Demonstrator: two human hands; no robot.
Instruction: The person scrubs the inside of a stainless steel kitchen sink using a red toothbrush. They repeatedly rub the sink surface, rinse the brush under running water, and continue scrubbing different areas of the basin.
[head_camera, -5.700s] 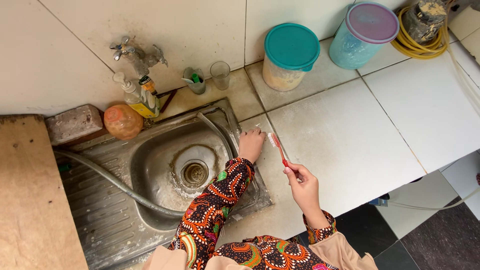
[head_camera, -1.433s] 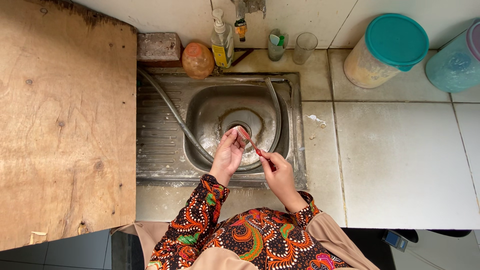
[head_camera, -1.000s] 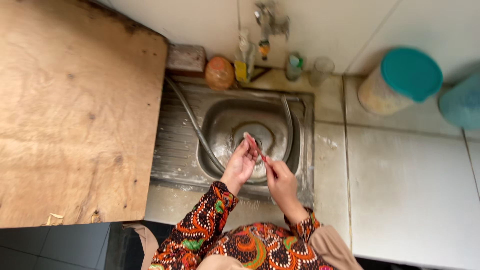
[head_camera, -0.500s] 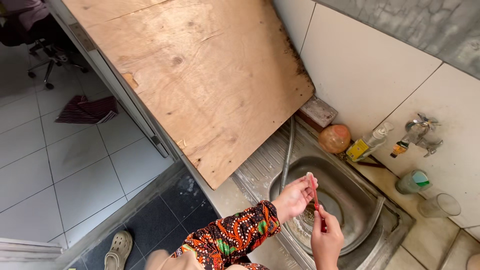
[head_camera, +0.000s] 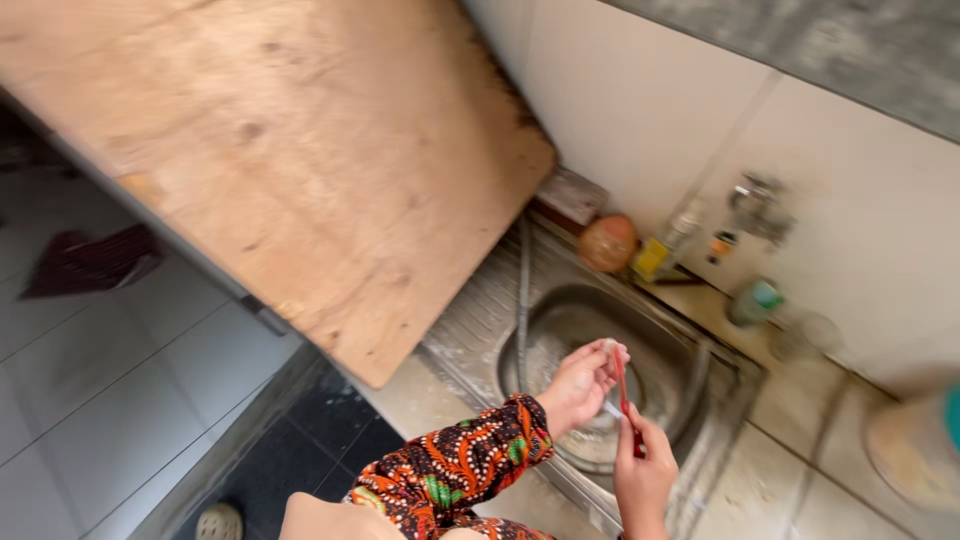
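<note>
— Now, item one: what is over the sink (head_camera: 560, 320)?

— Both hands. The left hand (head_camera: 580, 385), in a sleeve patterned orange, green and black, is held above the steel basin with its fingers curled round the upper end of a red toothbrush (head_camera: 622, 385). The right hand (head_camera: 642, 470) is clenched on the lower end of the same handle, so the brush stands nearly upright between the two, above the drain area.

— Item two: things at the back of the sink?

— A round orange-brown object (head_camera: 607, 243), just beside a yellow bottle (head_camera: 655, 258). A worn brick-like block (head_camera: 570, 195) lies at the corner next to them. A tap (head_camera: 755, 205) is fixed to the white tiled wall above. Further right, a small cup with something green in it (head_camera: 752, 302) and a clear glass (head_camera: 800, 335), both blurred.

— Item three: the left of the sink?

— A large bare wooden board (head_camera: 280, 150) covering the desk, its corner reaching the ribbed draining surface. A grey hose (head_camera: 523, 290) runs down that ribbed part into the basin.

— Item four: below?

— A tiled floor, with a dark red cloth (head_camera: 90, 262) lying on it well apart from the sink.
</note>
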